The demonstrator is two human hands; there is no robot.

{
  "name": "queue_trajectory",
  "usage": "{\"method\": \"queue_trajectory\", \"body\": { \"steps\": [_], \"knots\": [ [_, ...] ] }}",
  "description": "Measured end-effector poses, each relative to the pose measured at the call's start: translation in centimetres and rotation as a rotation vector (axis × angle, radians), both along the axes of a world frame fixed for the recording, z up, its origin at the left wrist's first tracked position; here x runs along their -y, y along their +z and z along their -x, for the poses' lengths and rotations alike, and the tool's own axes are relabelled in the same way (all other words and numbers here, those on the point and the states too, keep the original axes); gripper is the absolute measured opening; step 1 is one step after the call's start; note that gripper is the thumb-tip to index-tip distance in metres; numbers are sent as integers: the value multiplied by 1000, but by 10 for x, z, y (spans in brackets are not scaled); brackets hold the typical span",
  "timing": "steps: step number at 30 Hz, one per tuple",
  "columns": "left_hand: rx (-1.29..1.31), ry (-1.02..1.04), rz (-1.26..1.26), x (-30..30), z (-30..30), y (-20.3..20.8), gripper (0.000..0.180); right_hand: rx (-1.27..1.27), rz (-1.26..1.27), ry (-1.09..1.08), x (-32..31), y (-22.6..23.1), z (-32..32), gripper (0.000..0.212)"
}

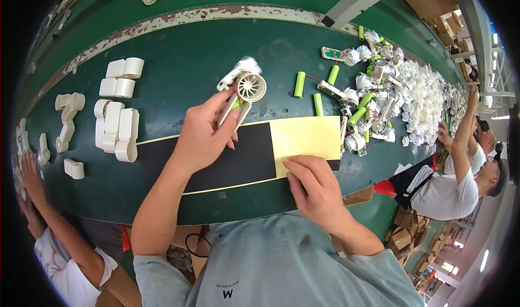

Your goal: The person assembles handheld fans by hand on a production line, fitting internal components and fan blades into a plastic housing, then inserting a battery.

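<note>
Above the black part of the mat [233, 158], my left hand [203, 131] is closed around a small handheld fan [251, 87]. Its round white housing shows a bladed wheel, and a green battery [236, 102] sits in the opened handle between my fingers. A white piece at the top of the fan is blurred. My right hand [317, 188] holds nothing visible; its bent fingers rest on the yellow part of the mat [306, 136], thumb apart. Several loose green batteries [299, 85] lie beyond the yellow part, some wired to fan parts.
White plastic casings [112, 128] stand in groups on the left. At right, a heap of fan assemblies [374, 85] with batteries borders a pile of white parts [425, 98]. A metal post [360, 3] rises at the far edge. Co-workers' arms [62, 234] reach in at both sides.
</note>
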State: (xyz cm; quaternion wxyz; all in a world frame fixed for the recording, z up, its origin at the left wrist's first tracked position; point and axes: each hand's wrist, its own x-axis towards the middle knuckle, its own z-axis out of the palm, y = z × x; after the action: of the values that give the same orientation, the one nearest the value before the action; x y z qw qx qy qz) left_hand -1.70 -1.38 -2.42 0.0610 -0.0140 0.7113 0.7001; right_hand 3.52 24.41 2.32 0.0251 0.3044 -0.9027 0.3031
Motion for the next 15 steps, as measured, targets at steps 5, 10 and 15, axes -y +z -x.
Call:
{"method": "queue_trajectory", "body": {
  "steps": [5, 10, 15],
  "knots": [
    [-8, -86, -23, 0, 7, 1, 38, -88, -204, 70, -31, 6, 8, 36],
    [36, -78, -43, 4, 4, 5, 37, -242, -515, 235, -54, 15, 29, 38],
    [37, -133, -36, 6, 6, 4, 45, -326, -606, 427, -64, 30, 40, 40]
  ]
}}
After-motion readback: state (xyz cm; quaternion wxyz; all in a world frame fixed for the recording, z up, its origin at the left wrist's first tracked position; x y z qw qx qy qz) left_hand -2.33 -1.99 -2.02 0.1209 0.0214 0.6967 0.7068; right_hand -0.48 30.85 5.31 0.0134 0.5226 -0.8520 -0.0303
